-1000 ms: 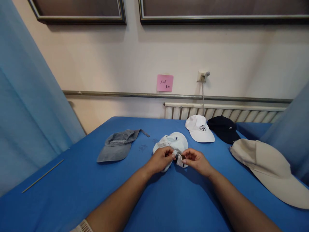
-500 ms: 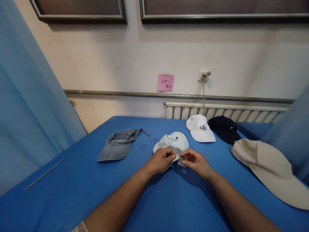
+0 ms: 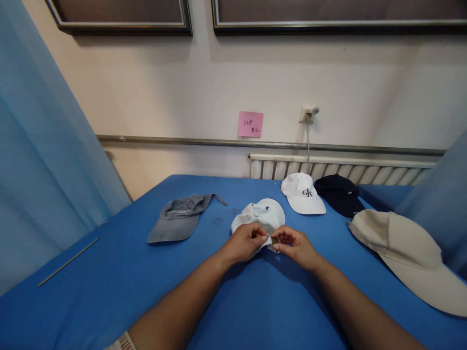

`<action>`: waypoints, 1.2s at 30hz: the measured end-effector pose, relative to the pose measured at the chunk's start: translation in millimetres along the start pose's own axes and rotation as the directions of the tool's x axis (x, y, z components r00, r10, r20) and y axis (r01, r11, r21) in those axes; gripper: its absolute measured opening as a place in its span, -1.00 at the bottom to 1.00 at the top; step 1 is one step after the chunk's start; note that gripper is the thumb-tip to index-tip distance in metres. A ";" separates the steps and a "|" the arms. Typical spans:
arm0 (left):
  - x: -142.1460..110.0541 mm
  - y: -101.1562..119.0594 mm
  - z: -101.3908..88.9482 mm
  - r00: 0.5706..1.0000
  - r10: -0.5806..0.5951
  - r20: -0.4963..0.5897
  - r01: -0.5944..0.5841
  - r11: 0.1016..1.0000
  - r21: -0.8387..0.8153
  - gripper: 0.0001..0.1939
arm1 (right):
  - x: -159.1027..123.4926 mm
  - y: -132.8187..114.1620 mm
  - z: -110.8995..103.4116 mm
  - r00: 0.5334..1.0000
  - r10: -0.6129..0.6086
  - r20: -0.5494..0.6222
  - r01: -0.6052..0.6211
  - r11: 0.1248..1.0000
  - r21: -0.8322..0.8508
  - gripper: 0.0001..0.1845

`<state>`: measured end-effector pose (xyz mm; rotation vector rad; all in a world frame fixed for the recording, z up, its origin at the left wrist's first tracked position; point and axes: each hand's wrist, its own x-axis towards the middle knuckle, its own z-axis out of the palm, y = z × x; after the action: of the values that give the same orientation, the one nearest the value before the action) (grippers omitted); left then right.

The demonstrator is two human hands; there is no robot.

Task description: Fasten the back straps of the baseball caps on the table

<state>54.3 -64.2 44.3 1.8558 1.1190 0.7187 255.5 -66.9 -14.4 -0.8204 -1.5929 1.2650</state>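
Observation:
A pale, nearly white cap (image 3: 258,214) with a small dark emblem lies on the blue-covered table, its brim pointing away from me. My left hand (image 3: 245,242) is closed on the cap's back strap (image 3: 267,242), pinching it between thumb and fingers. From the other side, my right hand (image 3: 295,247) pinches a small brownish metal buckle (image 3: 274,240) at the strap. The two hands' fingertips almost meet there. The fingers partly hide the strap and buckle, so I cannot tell whether the strap runs through the buckle.
A grey cap (image 3: 178,218) lies to the left, with a thin stick (image 3: 67,262) beyond it. At the right are a white cap (image 3: 302,193), a black cap (image 3: 339,194) and a beige cap (image 3: 408,253). A radiator (image 3: 343,167) lines the wall behind.
My fingertips have shifted slightly at the strap and buckle, the left fingers coming a little closer to the buckle. The cap and everything around it stay in place.

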 end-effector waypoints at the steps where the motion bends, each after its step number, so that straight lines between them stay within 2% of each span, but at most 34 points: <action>1: 0.1 0.0 0.1 1.000 0.002 0.003 -0.002 1.000 0.011 -0.78 | 0.0 0.0 0.1 1.000 0.001 -0.001 -0.001 1.000 -0.004 -0.71; 8: 0.2 -4.1 -0.3 0.999 0.024 0.033 -0.026 0.998 0.063 -0.77 | -0.1 -1.8 0.3 1.000 -0.014 0.004 0.014 0.998 -0.065 -0.73; 17: -4.1 1.4 -0.8 0.997 0.072 0.002 -0.071 0.971 0.227 -0.77 | -1.0 -6.3 0.1 0.999 -0.032 -0.001 0.031 0.984 -0.175 -0.74; 27: -3.3 1.2 -1.4 0.999 0.047 0.019 -0.049 0.980 0.194 -0.76 | -1.2 -6.7 5.0 0.999 0.049 0.015 -0.048 0.999 -0.021 -0.70; 36: -4.5 0.5 -1.4 0.997 0.058 0.047 -0.068 0.964 0.259 -0.79 | -1.3 -7.3 5.7 0.999 0.042 0.002 -0.042 0.994 -0.104 -0.71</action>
<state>51.4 -67.8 45.1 2.1253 1.1793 0.5902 251.0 -72.0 -8.0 -0.9210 -1.6637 1.2225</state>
